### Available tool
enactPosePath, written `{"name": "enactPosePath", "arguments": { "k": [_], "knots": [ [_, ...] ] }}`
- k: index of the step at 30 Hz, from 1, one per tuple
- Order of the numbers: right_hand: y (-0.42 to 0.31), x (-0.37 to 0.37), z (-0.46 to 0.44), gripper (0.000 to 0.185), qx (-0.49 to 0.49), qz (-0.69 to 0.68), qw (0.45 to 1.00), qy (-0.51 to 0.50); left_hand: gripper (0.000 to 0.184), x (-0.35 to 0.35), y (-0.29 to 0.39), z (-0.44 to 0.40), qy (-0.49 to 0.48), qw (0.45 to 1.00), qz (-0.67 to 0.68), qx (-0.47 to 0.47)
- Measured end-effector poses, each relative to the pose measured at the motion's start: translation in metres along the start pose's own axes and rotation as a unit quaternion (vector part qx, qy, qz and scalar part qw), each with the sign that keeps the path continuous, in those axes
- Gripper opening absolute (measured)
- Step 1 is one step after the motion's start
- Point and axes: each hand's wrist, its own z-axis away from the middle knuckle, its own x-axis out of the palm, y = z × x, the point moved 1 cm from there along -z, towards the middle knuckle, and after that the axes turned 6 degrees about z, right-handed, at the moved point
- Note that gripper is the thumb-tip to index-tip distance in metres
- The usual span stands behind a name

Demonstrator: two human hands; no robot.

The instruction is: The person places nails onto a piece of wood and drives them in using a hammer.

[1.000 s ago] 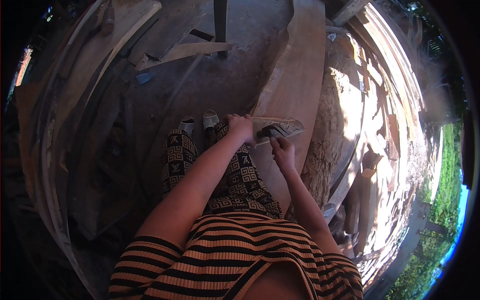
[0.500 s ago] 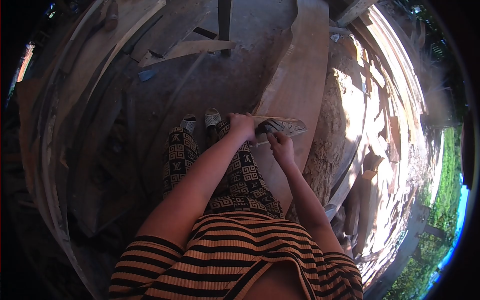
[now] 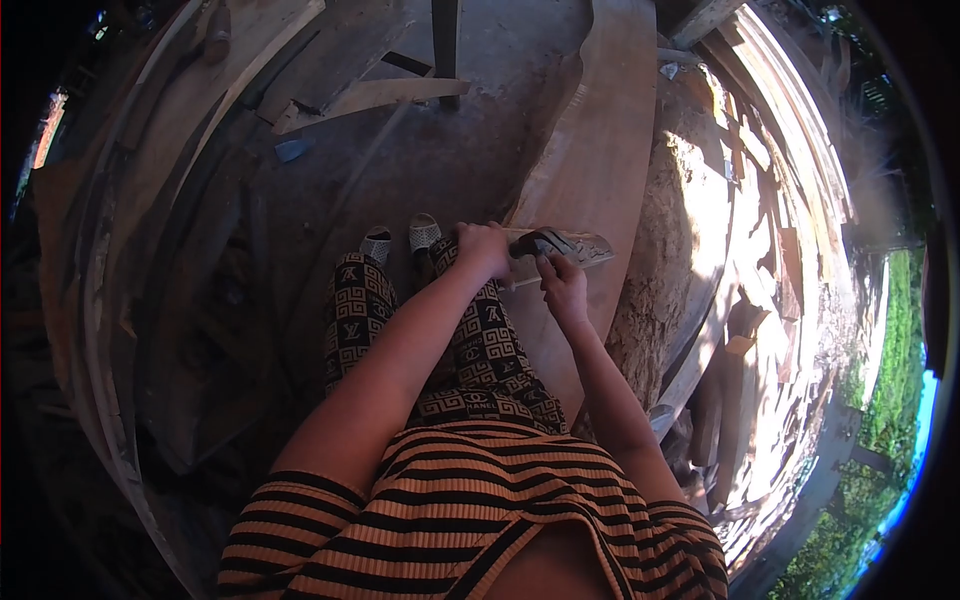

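My left hand (image 3: 483,250) is closed around the near end of a small carved wooden piece (image 3: 594,246), held over my knee and the wide plank. In my right hand (image 3: 565,287) the fingers pinch a dark, thin, bent sheet that looks like sandpaper (image 3: 541,242). It lies against the upper face of the carved piece, between my two hands. My left fingers are partly hidden behind the back of the hand, and blur hides the sheet's exact shape.
A long wide plank (image 3: 590,150) runs away from me beside a rough-barked log (image 3: 655,280). Stacked boards (image 3: 800,150) curve along the right. A pale curved offcut (image 3: 385,95) lies on the floor ahead near a dark post (image 3: 446,50). More planks (image 3: 165,140) lean at left.
My right hand and the dark sheet have shifted slightly across the carved piece, and the sheet now bows upward more. My left hand keeps its hold in nearly the same place.
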Motion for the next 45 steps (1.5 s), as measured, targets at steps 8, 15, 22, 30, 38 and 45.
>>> {"name": "enactPosePath", "arguments": {
  "k": [8,15,22,30,38,45],
  "knots": [
    [-0.026,-0.007,0.006,0.037,0.07,0.042,0.995,-0.059,0.1,0.002,0.0,0.001,0.009,1.0,-0.003,-0.002],
    [0.003,-0.004,0.016,0.038,0.045,0.065,0.996,-0.051,0.102,-0.004,0.001,0.004,-0.004,1.0,-0.014,-0.003],
    [0.023,-0.035,0.062,0.04,0.099,0.014,0.994,-0.043,0.115,-0.002,0.007,0.008,-0.008,0.998,-0.069,0.002],
    [0.062,-0.038,0.081,0.045,0.128,0.039,0.991,-0.014,0.11,0.004,0.009,0.011,0.006,0.995,-0.094,-0.01],
    [0.078,-0.038,0.071,0.041,0.083,0.074,0.993,0.045,0.096,-0.004,0.002,-0.004,-0.013,0.999,-0.031,0.014],
    [0.069,-0.037,0.073,0.043,0.105,0.099,0.988,0.055,0.093,-0.007,-0.002,-0.005,-0.002,0.998,0.057,0.036]
  ]
}}
